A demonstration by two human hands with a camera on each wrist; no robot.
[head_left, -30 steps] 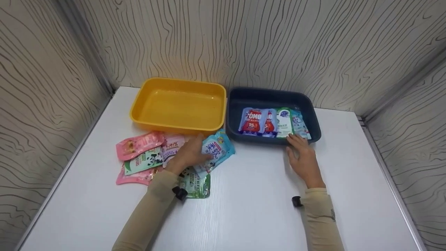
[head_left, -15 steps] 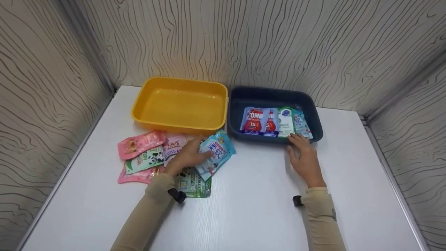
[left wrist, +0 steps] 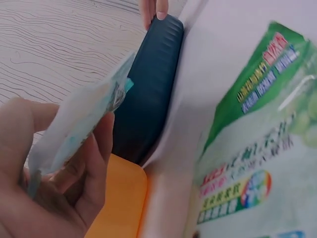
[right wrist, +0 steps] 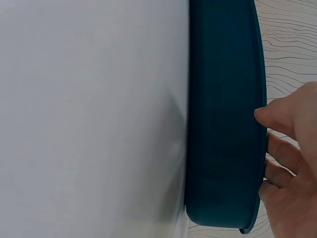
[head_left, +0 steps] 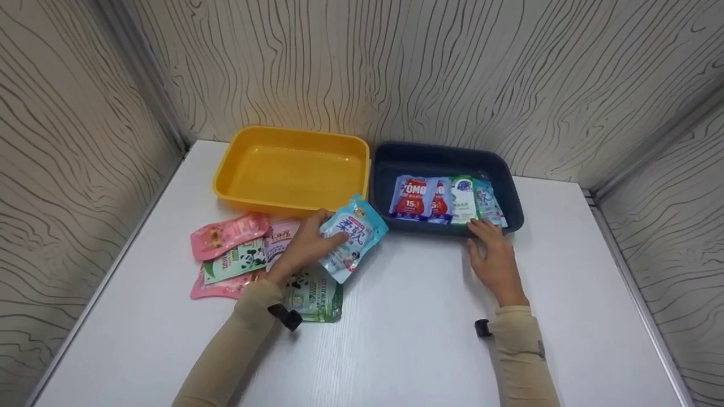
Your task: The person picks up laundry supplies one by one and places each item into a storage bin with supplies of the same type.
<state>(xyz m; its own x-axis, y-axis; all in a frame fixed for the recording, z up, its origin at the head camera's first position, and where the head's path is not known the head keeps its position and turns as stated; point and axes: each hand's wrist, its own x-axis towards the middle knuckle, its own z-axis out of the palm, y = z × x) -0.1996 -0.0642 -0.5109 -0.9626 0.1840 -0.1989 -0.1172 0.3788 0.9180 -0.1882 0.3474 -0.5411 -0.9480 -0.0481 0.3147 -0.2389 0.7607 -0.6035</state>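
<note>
In the head view my left hand (head_left: 308, 243) pinches a light blue detergent pouch (head_left: 355, 234) by its left side, thumb across its front. The left wrist view shows this pouch (left wrist: 81, 119) edge-on between thumb and fingers. A green panda pouch (head_left: 317, 297) lies below it on the table. Left of the hand lie a purple pouch (head_left: 277, 240), a pale green pouch (head_left: 237, 260) and pink pouches (head_left: 229, 234), overlapping. My right hand (head_left: 495, 260) rests with relaxed fingertips at the front rim of a dark blue bin (head_left: 430, 150); in the right wrist view its thumb lies outside the rim.
A yellow bin (head_left: 291, 206) stands left of the dark blue one, against the back wall, with no pouches in it. Inside the dark blue bin lie OMO pouches (head_left: 413, 198), a green-and-white pouch (head_left: 465, 200) and a light blue pouch (head_left: 489, 203). Patterned panels surround the white table (head_left: 407, 339).
My left hand has raised the light blue pouch off the pile, slightly up and to the right. More of the green panda pouch shows. The right hand stays at the bin's rim.
</note>
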